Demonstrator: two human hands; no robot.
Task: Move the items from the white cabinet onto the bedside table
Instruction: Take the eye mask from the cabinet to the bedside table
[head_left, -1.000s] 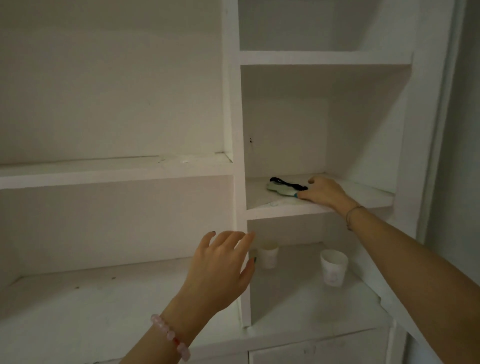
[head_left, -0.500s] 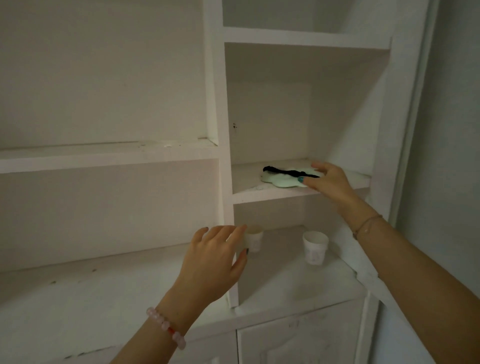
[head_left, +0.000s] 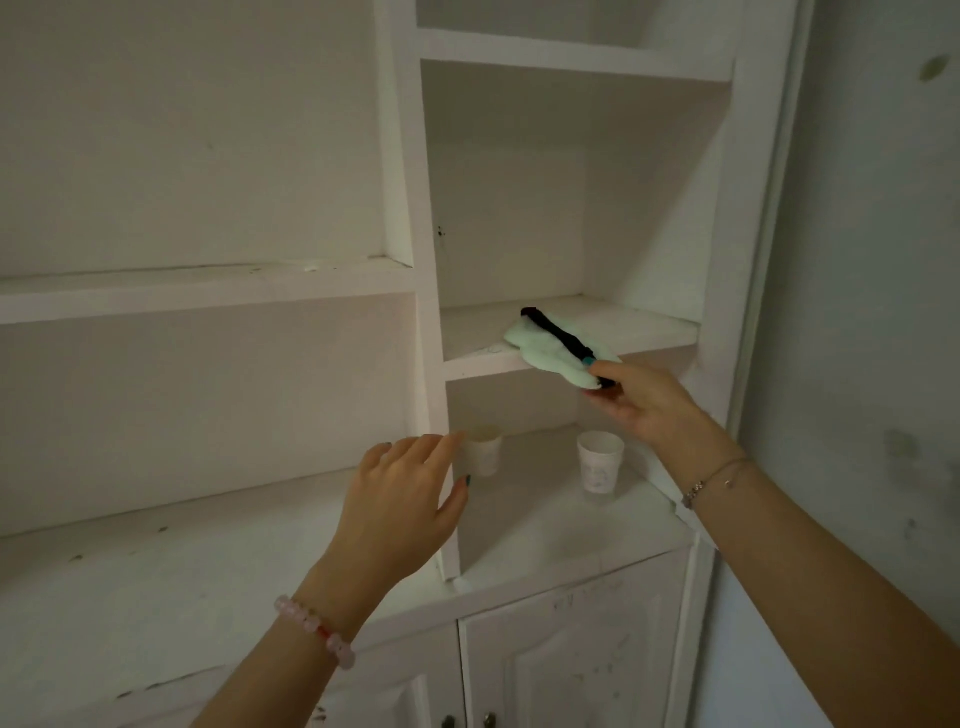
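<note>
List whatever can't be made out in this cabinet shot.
Head view, all four:
1. The bedside table lies outside the frame.
2. Pale green item with black strap: near end covered by fingers of the right hand; dim light hides what it is.
3. Left cup: one side behind the left hand.
4. Top compartment: cut by the upper edge.

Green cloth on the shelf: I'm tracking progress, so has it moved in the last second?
Yes. The green cloth has slid forward and now overhangs the front edge of the shelf, pinched by the right hand.
</note>
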